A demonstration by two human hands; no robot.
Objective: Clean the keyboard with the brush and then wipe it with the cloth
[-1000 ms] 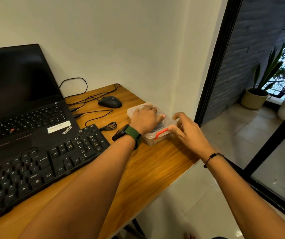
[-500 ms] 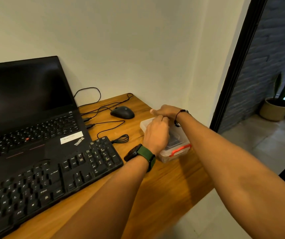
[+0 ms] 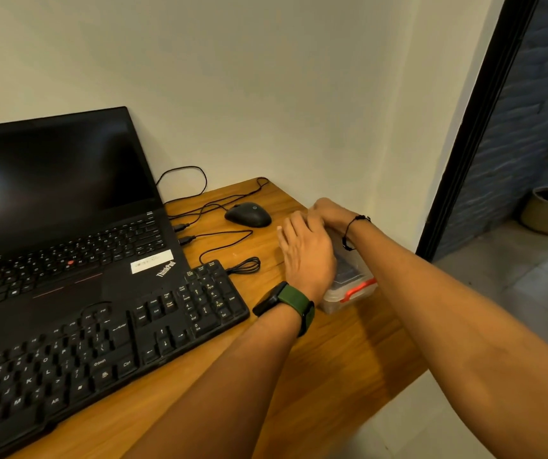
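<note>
Head view: both your hands have moved onto the clear box (image 3: 348, 286) just right of the keyboard (image 3: 107, 339). Your right hand (image 3: 330, 213), which was by the orange latch (image 3: 355, 291) a second ago, now reaches over the far end, fingers curled on that edge. Left hand (image 3: 309, 256) lies flat on the lid, fingers straight. Looks like you're opening it (brush and cloth presumably inside, can't see them). Keyboard's untouched, so cleaning hasn't begun.
</note>
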